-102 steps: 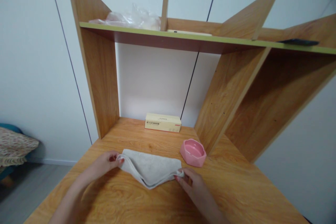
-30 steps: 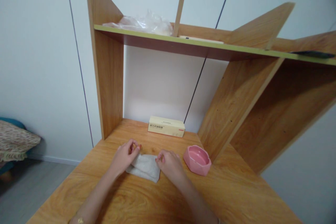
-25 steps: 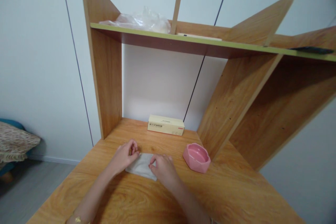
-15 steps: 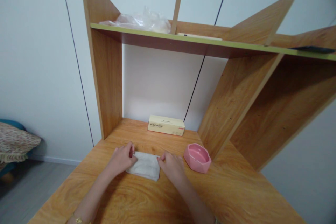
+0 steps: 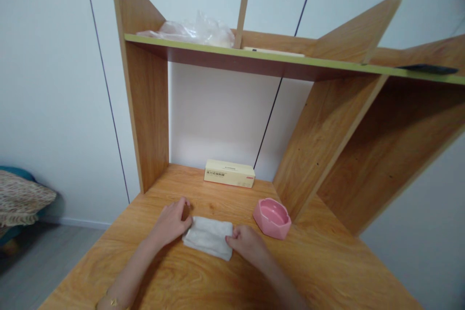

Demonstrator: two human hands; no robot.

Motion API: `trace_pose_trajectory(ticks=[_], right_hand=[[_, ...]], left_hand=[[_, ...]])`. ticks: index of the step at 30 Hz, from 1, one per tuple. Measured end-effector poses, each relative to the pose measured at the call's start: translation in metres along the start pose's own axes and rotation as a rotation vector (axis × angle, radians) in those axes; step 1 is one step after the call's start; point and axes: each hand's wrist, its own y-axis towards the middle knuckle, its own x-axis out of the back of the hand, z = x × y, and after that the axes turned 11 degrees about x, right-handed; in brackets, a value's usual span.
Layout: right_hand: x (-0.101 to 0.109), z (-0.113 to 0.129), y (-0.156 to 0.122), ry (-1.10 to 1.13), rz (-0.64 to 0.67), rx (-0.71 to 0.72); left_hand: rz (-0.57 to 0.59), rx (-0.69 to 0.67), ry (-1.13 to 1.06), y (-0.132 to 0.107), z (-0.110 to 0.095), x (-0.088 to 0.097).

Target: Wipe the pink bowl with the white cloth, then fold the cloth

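A folded white cloth [image 5: 209, 237] lies flat on the wooden desk [image 5: 174, 276]. At its right edge, my right hand [image 5: 249, 242] pinches the cloth between thumb and fingers. My left hand [image 5: 172, 223] is beside the left edge, its thumb tip at the cloth and its index finger arched apart from the thumb. The other fingers of that hand are partly hidden. Right of the cloth, past my right hand, stands a pink faceted ashtray-like bowl [image 5: 272, 230].
A cream box [image 5: 229, 174] with printed lettering sits at the back of the desk. Wooden upright panels [image 5: 150, 116] carry a shelf [image 5: 218, 51] with a clear plastic bag [image 5: 199, 31] and a dark flat item [image 5: 428, 69]. Fabric [image 5: 25, 196] lies at far left.
The cloth has shifted right and slightly toward me, with my right hand moving along at its edge. My left hand has moved a little right, and its fingers have parted.
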Motion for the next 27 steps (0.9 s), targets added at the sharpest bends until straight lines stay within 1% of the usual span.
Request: trace_pose_trajectory(ticks=[3,7,10,12,14,15,17,19,20,22,23,24,26,27], right_hand=[[0.020,-0.026,-0.020,-0.041,-0.014,-0.051],[0.048,-0.069,-0.048,-0.212,-0.025,-0.143],[0.063,-0.100,-0.064,-0.325,-0.057,-0.223],[0.070,-0.113,-0.071,-0.379,-0.067,-0.260],[0.074,-0.116,-0.075,-0.451,-0.062,-0.276],[0.075,-0.112,-0.075,-0.505,-0.067,-0.272],[0.074,-0.093,-0.072,-0.640,-0.113,-0.231],[0.069,-0.062,-0.063,-0.743,-0.205,-0.168],[0.063,-0.044,-0.057,-0.741,-0.231,-0.122],[0.048,-0.010,-0.044,-0.654,-0.226,0.019],[0.037,0.004,-0.037,-0.560,-0.187,0.100],[0.025,0.016,-0.031,-0.443,-0.138,0.233],[0.001,0.029,-0.021,-0.247,-0.034,0.471],[-0.010,0.032,-0.017,-0.195,0.019,0.521]], left_hand=[[0.002,-0.006,-0.014,-0.001,-0.003,-0.001],[0.061,-0.017,0.030,-0.002,-0.007,-0.006],[0.078,-0.036,0.035,-0.003,-0.010,-0.010],[0.082,-0.047,0.034,-0.003,-0.012,-0.012],[0.082,-0.060,0.029,-0.004,-0.013,-0.013],[0.078,-0.066,0.025,-0.004,-0.014,-0.014],[0.060,-0.080,0.012,-0.005,-0.015,-0.016],[0.032,-0.099,-0.010,-0.006,-0.016,-0.018],[0.020,-0.112,-0.027,-0.006,-0.016,-0.019],[0.016,-0.163,-0.072,-0.007,-0.017,-0.021],[0.022,-0.195,-0.097,-0.007,-0.016,-0.022],[0.029,-0.228,-0.120,-0.007,-0.016,-0.024],[0.031,-0.281,-0.160,-0.006,-0.015,-0.027],[0.026,-0.298,-0.175,-0.006,-0.014,-0.029]])
